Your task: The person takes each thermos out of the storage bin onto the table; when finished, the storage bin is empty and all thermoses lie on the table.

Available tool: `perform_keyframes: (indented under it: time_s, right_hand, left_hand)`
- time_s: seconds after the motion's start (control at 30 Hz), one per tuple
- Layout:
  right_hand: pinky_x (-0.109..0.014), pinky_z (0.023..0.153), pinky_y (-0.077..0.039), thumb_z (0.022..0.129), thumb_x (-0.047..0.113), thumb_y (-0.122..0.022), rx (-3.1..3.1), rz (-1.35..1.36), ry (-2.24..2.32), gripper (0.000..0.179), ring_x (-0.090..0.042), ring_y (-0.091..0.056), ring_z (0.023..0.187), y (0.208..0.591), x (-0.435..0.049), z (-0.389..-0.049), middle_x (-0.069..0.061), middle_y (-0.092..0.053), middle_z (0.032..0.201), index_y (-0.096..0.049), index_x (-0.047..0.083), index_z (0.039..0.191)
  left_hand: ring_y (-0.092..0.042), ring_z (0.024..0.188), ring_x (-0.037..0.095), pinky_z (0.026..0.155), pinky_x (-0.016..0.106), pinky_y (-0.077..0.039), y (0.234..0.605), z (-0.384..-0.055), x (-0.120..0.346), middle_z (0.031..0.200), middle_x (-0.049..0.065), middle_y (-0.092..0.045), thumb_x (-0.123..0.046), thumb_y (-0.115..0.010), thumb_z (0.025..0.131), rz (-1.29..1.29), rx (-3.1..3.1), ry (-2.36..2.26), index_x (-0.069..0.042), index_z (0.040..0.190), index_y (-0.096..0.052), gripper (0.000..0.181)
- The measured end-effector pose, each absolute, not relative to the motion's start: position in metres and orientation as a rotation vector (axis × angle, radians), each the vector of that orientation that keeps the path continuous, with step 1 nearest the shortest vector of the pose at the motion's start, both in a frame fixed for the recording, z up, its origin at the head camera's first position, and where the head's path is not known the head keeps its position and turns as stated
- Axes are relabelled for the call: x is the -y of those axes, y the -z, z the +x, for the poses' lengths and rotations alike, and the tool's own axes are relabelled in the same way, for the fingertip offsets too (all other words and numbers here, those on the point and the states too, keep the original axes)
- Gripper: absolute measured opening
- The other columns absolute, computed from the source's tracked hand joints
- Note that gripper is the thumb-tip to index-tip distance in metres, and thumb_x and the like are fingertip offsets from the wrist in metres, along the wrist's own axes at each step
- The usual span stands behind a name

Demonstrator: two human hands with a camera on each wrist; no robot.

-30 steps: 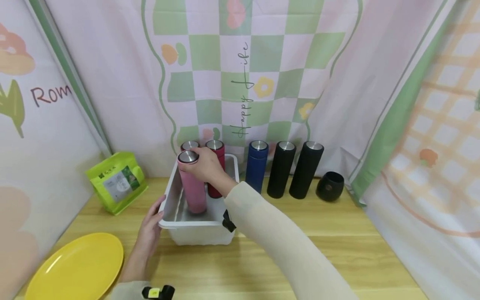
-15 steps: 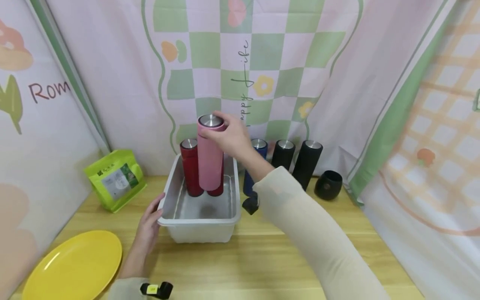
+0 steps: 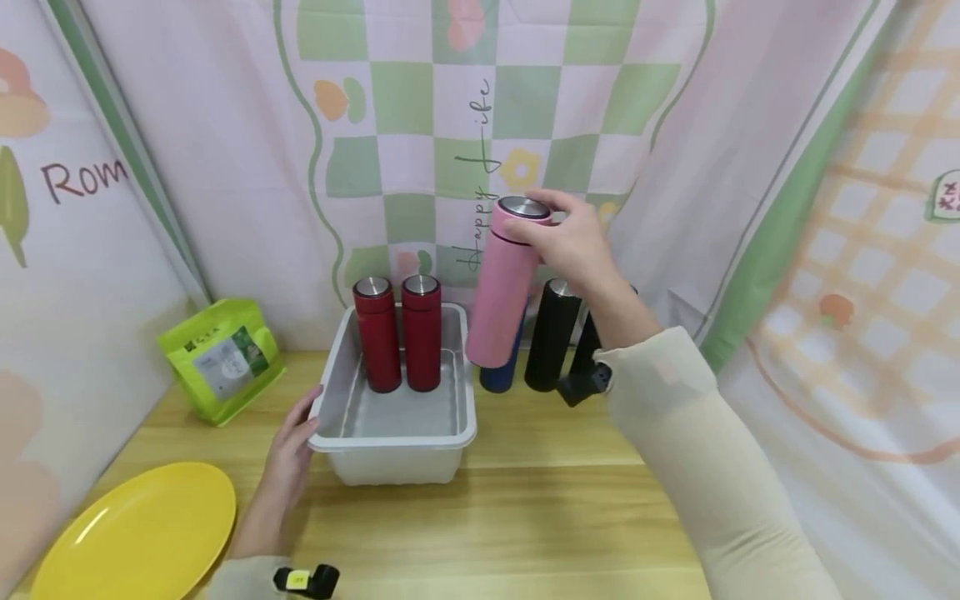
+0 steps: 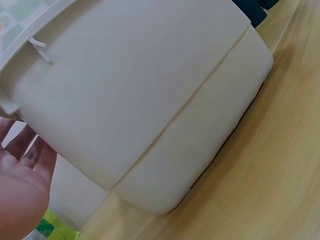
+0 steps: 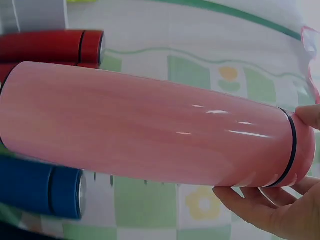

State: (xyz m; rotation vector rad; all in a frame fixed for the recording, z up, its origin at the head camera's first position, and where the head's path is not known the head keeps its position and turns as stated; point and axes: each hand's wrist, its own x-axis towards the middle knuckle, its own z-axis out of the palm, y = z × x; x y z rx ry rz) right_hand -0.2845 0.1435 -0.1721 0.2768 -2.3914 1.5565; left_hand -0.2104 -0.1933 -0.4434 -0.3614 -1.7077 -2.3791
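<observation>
My right hand [image 3: 573, 242] grips a pink thermos [image 3: 501, 292] round its top, just under the steel lid. The thermos hangs in the air, slightly tilted, at the right side of a white plastic bin [image 3: 393, 467]. In the right wrist view its pink body [image 5: 150, 125] spans most of the picture, with fingers and thumb at the cap end. My left hand [image 3: 288, 450] rests against the bin's left side, its fingers at the rim; the left wrist view shows them beneath the lip. Two red thermoses [image 3: 378, 337] stand upright side by side at the back inside the bin.
Behind the pink thermos stands a partly hidden blue thermos [image 3: 497, 379]. Two black thermoses [image 3: 553, 337] are to its right, one mostly covered by my right arm. A green pouch [image 3: 221, 362] and a yellow plate [image 3: 138, 533] lie on the left of the wooden table [image 3: 480, 533].
My right hand has lifted the pink thermos out of the bin and carried it right, past the rim. The left hand has stayed at the bin's side.
</observation>
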Motion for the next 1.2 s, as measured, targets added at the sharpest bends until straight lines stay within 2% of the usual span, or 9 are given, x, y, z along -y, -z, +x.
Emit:
perform_keyframes:
  time_s: [0.17, 0.37, 0.5, 0.97, 1.2]
  right_hand:
    - [-0.038, 0.078, -0.053, 0.084, 0.031, -0.076, 2.419, 0.217, -1.485, 0.068, -0.027, -0.054, 0.108, 0.181, -0.174, -0.283, -0.013, -0.045, 0.136, -0.05, 0.009, 0.142]
    - [-0.045, 0.092, -0.045, 0.082, 0.041, -0.075, 2.465, 0.123, -1.391, 0.077, -0.03, -0.047, 0.118, 0.2, -0.207, -0.281, -0.016, -0.039, 0.144, -0.046, 0.009, 0.146]
    - [-0.048, 0.094, -0.043, 0.082, 0.042, -0.075, 2.474, 0.055, -1.352, 0.079, -0.032, -0.045, 0.122, 0.217, -0.227, -0.281, -0.018, -0.038, 0.146, -0.044, 0.007, 0.146]
    - [-0.053, 0.097, -0.038, 0.083, 0.04, -0.076, 2.482, -0.102, -1.181, 0.078, -0.042, -0.039, 0.125, 0.285, -0.276, -0.292, -0.026, -0.04, 0.141, -0.045, 0.002, 0.144]
    - [-0.055, 0.101, -0.033, 0.084, 0.034, -0.076, 2.466, -0.202, -1.153, 0.075, -0.044, -0.035, 0.129, 0.309, -0.292, -0.298, -0.028, -0.033, 0.146, -0.045, 0.002, 0.144]
  left_hand:
    - [-0.04, 0.121, 0.004, 0.097, 0.019, -0.032, 0.444, -0.211, 0.194, 0.133, -0.015, -0.044, -0.01, -0.04, 0.103, -0.348, 1.742, 2.372, -0.022, 0.143, -0.051, 0.043]
    - [-0.04, 0.121, 0.005, 0.098, 0.019, -0.032, 0.443, -0.211, 0.194, 0.134, -0.012, -0.042, -0.011, -0.04, 0.103, -0.34, 1.755, 2.362, -0.021, 0.144, -0.049, 0.043]
    - [-0.04, 0.121, 0.006, 0.098, 0.02, -0.032, 0.442, -0.211, 0.193, 0.136, -0.011, -0.041, -0.011, -0.04, 0.103, -0.334, 1.769, 2.357, -0.02, 0.146, -0.046, 0.044]
    - [-0.041, 0.12, 0.005, 0.097, 0.019, -0.033, 0.442, -0.211, 0.195, 0.131, -0.015, -0.044, -0.009, -0.04, 0.103, -0.367, 1.737, 2.351, -0.021, 0.144, -0.05, 0.043]
    - [-0.039, 0.121, 0.005, 0.097, 0.019, -0.032, 0.444, -0.211, 0.195, 0.133, -0.014, -0.043, -0.01, -0.04, 0.103, -0.373, 1.737, 2.353, -0.02, 0.145, -0.048, 0.044]
